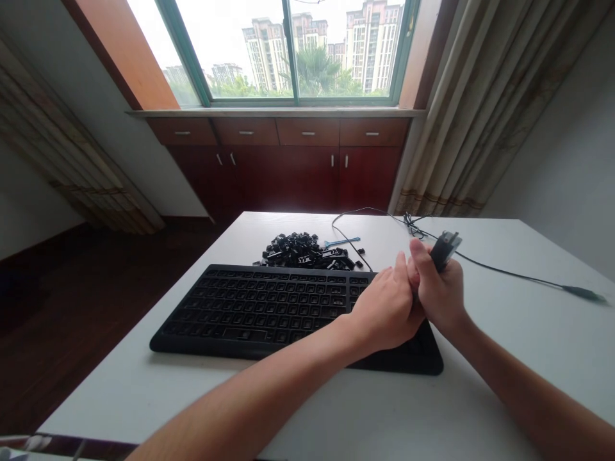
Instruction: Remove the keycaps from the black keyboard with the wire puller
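My right hand (439,288) is closed around a dark, block-ended tool (442,250) with a greyish tip pointing up. Its lower part is hidden, so its kind is unclear. My left hand (387,304) is pressed against the right one, fingers curled in; what they grip is covered. Both hands are over the right end of a black keyboard (269,349), whose key positions show bare sockets without caps. Behind the keyboard lies a heap of loose black keycaps (293,250). A thin blue tool (342,242) rests to the right of the heap.
A black cable (509,272) runs from behind the keyboard past a tied bundle (414,225) to a dark plug end (583,293) at the right. Everything lies on a white table (202,397). Red-brown cabinets (298,173) stand beyond its far edge, under a window.
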`<state>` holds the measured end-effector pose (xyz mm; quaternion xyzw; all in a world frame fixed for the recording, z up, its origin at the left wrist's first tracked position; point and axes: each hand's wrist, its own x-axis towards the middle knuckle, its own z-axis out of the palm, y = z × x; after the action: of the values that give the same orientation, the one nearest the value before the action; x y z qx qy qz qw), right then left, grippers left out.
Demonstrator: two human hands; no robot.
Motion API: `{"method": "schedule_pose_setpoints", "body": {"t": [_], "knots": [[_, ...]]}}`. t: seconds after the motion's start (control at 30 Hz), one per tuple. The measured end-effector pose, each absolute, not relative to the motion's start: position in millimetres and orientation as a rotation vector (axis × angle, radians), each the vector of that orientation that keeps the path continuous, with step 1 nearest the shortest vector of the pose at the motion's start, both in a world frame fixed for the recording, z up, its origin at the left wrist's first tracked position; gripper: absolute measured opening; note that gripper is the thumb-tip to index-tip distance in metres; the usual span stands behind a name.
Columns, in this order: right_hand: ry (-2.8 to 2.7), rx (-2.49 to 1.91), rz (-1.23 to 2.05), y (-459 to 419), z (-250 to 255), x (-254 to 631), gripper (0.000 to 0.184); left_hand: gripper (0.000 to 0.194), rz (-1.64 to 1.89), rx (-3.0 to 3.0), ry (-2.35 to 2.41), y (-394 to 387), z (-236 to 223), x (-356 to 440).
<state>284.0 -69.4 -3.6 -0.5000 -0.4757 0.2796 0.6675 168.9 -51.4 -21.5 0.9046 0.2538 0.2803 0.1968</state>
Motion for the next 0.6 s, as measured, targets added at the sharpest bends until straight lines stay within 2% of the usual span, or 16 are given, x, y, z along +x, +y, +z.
{"method": "schedule_pose_setpoints", "body": {"t": [0.1, 0.23, 0.4, 0.6], "knots": [[-1.092, -1.155, 0.46, -75.3, -9.0, 279.2, 0.054, 0.055, 0.735, 2.663, 0.67, -52.5, -23.3, 168.0], [-1.118, -1.168, 0.324, -80.1, -13.9, 277.5, 0.054, 0.05, 0.682, 2.731, 0.639, -51.8, -24.1, 168.3], [-1.096, -1.173, 0.271, -80.9, -19.2, 278.9, 0.052, 0.054, 0.707, 2.69, 0.633, -51.2, -25.6, 168.9], [-0.965, -1.062, 0.242, -82.8, -7.2, 258.1, 0.05, 0.048, 0.75, 2.637, 0.611, -51.0, -21.8, 170.1]]}}
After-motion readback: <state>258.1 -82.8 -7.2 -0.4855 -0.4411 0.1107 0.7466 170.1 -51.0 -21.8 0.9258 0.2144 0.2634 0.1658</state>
